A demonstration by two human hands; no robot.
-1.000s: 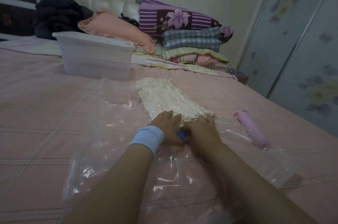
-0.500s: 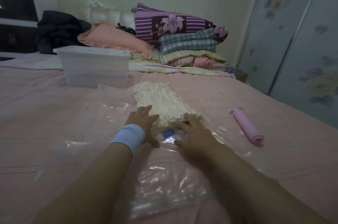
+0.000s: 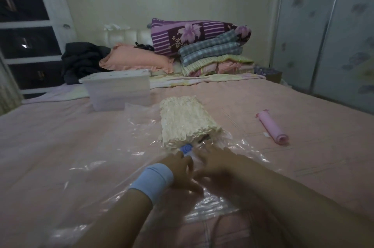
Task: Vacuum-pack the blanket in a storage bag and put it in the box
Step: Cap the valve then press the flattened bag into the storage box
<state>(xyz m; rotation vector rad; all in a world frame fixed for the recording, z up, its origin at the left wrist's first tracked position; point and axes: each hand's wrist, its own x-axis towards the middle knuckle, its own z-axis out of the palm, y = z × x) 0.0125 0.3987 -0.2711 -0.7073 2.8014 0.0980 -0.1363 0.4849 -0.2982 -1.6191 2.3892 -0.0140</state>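
Head view: two hands [image 3: 182, 171] [image 3: 216, 166] on one bag [image 3: 245, 147], one blanket [image 3: 186, 118], one box [image 3: 119, 90].

The left forearm [image 3: 121, 217] and the right forearm [image 3: 293, 203] are both bare up to the lower edge of the view. A wide, soft, light blue wristband [image 3: 151, 180] of cloth wraps the left wrist just behind the left grip [image 3: 182, 169], and a faint darker line runs round it near one edge. The right grip [image 3: 218, 164] looks smeared with blur.
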